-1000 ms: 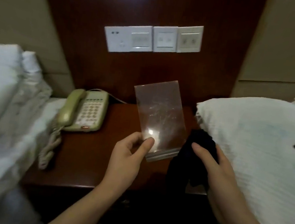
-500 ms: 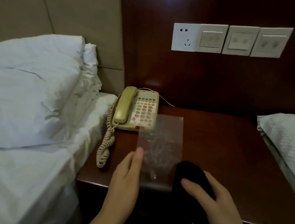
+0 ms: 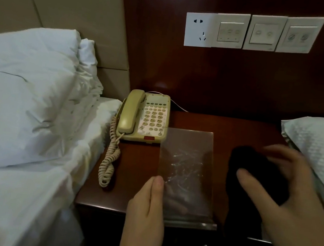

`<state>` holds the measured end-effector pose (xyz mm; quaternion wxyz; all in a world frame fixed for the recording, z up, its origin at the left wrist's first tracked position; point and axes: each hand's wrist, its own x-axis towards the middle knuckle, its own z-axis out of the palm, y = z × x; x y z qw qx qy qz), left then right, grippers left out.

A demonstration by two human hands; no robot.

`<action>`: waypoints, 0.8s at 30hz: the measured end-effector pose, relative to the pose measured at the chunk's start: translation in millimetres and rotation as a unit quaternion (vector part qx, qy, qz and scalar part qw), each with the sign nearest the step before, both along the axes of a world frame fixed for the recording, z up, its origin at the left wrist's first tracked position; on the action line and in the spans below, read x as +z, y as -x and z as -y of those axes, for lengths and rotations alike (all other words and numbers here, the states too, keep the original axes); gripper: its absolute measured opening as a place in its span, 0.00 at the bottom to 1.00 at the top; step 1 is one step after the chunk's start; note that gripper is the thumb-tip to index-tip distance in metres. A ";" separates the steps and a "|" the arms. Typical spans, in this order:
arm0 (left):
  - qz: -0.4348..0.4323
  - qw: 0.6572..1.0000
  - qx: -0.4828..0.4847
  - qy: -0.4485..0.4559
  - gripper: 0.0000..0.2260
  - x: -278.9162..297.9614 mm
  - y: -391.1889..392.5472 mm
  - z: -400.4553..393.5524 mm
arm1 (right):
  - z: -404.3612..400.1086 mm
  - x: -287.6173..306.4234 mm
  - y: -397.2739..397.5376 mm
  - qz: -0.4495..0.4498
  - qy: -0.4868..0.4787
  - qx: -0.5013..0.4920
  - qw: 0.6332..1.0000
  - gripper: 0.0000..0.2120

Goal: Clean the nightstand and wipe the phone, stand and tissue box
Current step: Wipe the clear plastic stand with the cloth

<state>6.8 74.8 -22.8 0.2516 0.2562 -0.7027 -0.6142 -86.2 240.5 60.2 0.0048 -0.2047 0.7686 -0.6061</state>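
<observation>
Stand: clear acrylic sign stand [image 3: 187, 168], over the nightstand's front edge at 6 o'clock; likely light, rigid, slick and scratch-prone, already scuffed.
Hold: left hand [image 3: 148, 206] pinches its lower left edge, thumb in front, fingers visible through the plastic behind; edges look safest to grip.
Cloth: black cloth [image 3: 254, 173], soft, bunched at 3 o'clock of the stand.
Right hand: right hand [image 3: 284, 192] holds the cloth, fingers curled over it, motion-blurred.
Phone: beige corded phone [image 3: 146, 116] at 11 o'clock, coiled cord trailing forward.
Surface: dark glossy wood nightstand [image 3: 239, 127].
Room: white pillow [image 3: 19, 92] at 9 o'clock, another [image 3: 319, 149] at 3; 4 wall plates [image 3: 253, 31] at 12.
Tissue box: not visible.
</observation>
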 end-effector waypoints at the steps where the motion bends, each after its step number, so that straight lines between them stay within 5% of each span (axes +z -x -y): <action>1: 0.008 1.000 -0.002 0.004 0.21 0.2 1.2 -2.6 | -0.9 -1.0 0.1 -0.056 -0.015 -0.004 0.998 0.21; 3: 0.013 1.000 -0.006 0.014 0.21 2.3 3.9 -5.4 | 0.0 -6.1 -3.0 -0.135 -0.090 0.028 0.986 0.18; 6: 0.003 1.000 -0.007 0.025 0.18 0.1 4.0 -4.5 | 7.1 -26.5 -4.8 -0.320 -0.274 0.096 0.902 0.15; 12: -0.025 0.999 0.044 0.018 0.18 1.0 -6.4 -0.9 | 22.8 -54.8 -10.3 -0.413 -0.313 0.248 0.818 0.16; 16: -0.067 0.997 0.043 0.012 0.25 11.5 -6.1 3.8 | 35.8 -50.2 -4.5 -0.396 -0.242 0.195 0.864 0.18; 20: -0.047 0.999 0.010 0.012 0.28 12.4 -5.7 -1.9 | 55.9 -38.8 18.7 -0.360 -0.165 0.029 0.918 0.14; 24: -0.023 1.000 -0.015 0.011 0.29 8.4 -7.8 -7.2 | 59.5 -34.7 33.2 -0.288 -0.187 -0.027 0.939 0.13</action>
